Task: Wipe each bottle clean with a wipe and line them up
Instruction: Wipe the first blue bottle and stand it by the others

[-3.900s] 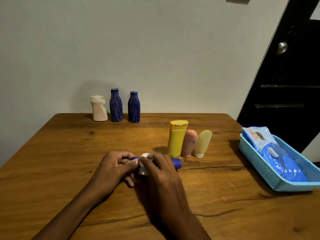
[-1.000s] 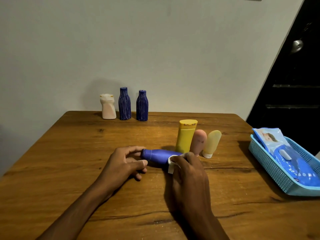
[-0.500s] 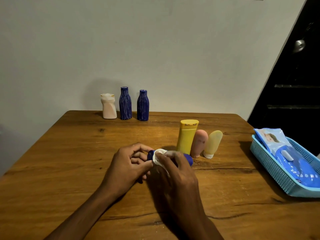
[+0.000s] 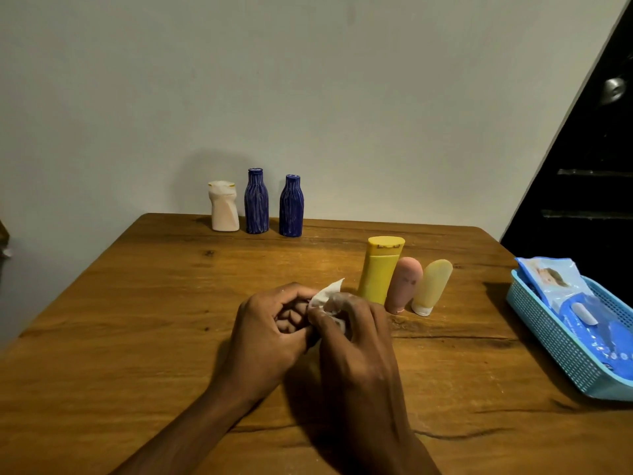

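My left hand and my right hand meet at the middle of the wooden table. The right hand pinches a crumpled white wipe that sticks up between the two hands. The left hand's fingers curl round the small blue bottle, which both hands now hide. Just behind them stand a yellow bottle, a pink tube and a pale yellow tube in a row. At the far edge stand a white bottle and two ribbed dark blue bottles.
A light blue basket sits at the table's right edge with packs of wipes in it. A wall runs behind the table. A dark door stands at the right.
The right hand slid the wipe leftward along the lying blue bottle toward the left hand. The bottle, plainly seen one second ago, is now covered by both hands.
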